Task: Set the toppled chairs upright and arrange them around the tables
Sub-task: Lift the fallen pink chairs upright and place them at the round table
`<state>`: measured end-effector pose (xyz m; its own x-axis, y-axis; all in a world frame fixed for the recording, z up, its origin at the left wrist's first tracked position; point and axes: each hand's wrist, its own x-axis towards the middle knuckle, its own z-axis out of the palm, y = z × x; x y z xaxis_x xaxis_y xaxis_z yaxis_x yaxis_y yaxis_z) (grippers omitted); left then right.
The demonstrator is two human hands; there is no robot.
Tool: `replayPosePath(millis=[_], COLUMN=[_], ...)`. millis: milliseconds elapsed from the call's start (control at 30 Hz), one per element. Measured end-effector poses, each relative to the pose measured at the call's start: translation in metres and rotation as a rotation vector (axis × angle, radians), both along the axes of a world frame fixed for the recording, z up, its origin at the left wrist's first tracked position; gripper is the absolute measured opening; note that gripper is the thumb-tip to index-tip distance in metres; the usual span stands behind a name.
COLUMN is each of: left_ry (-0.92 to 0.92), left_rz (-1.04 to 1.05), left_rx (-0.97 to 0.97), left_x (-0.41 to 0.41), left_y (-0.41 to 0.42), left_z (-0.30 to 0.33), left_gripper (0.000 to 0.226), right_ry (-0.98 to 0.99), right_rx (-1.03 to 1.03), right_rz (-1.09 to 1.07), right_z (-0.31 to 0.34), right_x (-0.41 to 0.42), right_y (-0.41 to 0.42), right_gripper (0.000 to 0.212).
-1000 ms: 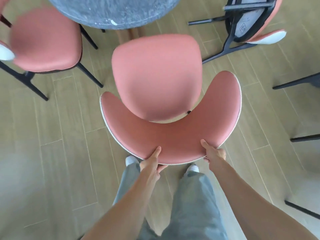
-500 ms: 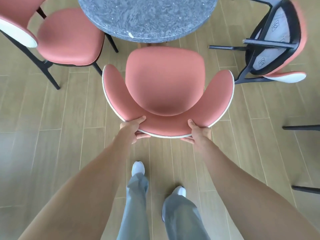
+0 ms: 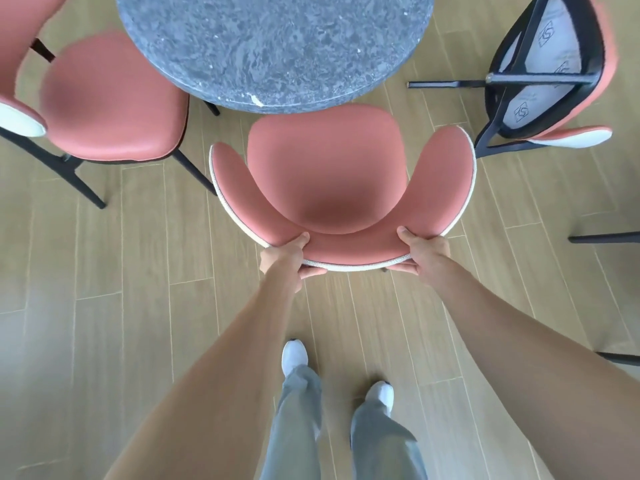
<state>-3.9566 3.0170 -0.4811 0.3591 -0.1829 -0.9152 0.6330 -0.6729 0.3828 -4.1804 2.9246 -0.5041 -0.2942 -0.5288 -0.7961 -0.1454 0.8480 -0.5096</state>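
Since half a second ago I see the chair [image 3: 332, 168] pushed closer in: its seat front now slips just under the tabletop [image 3: 277, 46] edge at 12 o'clock. Left hand [image 3: 287, 256] and right hand [image 3: 424, 252] are apart, each clamped on the backrest rim, thumbs on top, arms stretched forward. A toppled chair [image 3: 550, 74] lies at 2 o'clock, an upright one [image 3: 110, 98] at 10.

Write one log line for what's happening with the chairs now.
left hand: grips chair back | right hand: grips chair back | seat edge at table | toppled chair: waiting
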Motion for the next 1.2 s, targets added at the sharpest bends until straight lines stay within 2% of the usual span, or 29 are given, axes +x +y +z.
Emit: replayPosePath(millis=[167,267,400,467,500,567,600,700,833,900,1000,1200], left_ry=[0.004,0.014,0.000,-0.140,-0.244,-0.371,-0.413,-0.450,-0.478,-0.491,-0.506,-0.477], left_rz=[0.015,-0.013,-0.005,-0.068,-0.093,-0.099,-0.128,-0.319,-0.505,-0.546,-0.617,-0.654], left_rx=[0.024,0.061,0.068,0.089,0.047,-0.174,-0.300,-0.671,-1.013,-1.104,-1.179,-1.218], left_x=[-0.004,-0.012,-0.038,-0.062,-0.076,-0.109,-0.130,-0.205,-0.303,-0.344,-0.397,-0.489], left_y=[0.002,-0.005,-0.029,-0.044,-0.057,-0.099,-0.124,-0.200,-0.277,-0.306,-0.350,-0.460], left_z=[0.017,0.030,0.051,0.069,0.081,0.117,0.140,0.219,0.307,0.334,0.355,0.346], left_gripper=[0.052,0.048,0.054,0.051,0.041,0.009,0.005,0.015,0.017,0.020,0.018,0.019], right_ry=[-0.050,-0.005,0.015,0.012,-0.009,-0.083,-0.095,-0.195,-0.304,-0.304,-0.300,-0.273], right_rx=[0.029,0.119,0.144,0.062,-0.004,-0.163,-0.259,-0.539,-0.771,-0.834,-0.907,-0.990], right_rz=[0.050,0.229,0.435,0.447,0.424,0.379,0.356,0.224,0.158,0.121,0.080,0.054], right_z=[0.010,0.029,0.071,0.093,0.108,0.145,0.167,0.236,0.319,0.345,0.370,0.364], right_x=[-0.002,-0.004,-0.028,-0.052,-0.068,-0.104,-0.127,-0.200,-0.289,-0.329,-0.384,-0.476], right_y=[0.002,0.004,-0.012,-0.036,-0.055,-0.098,-0.120,-0.181,-0.229,-0.249,-0.278,-0.364], right_gripper=[0.067,0.079,0.051,0.029,0.020,0.018,0.017,0.005,0.017,0.010,0.017,0.015])
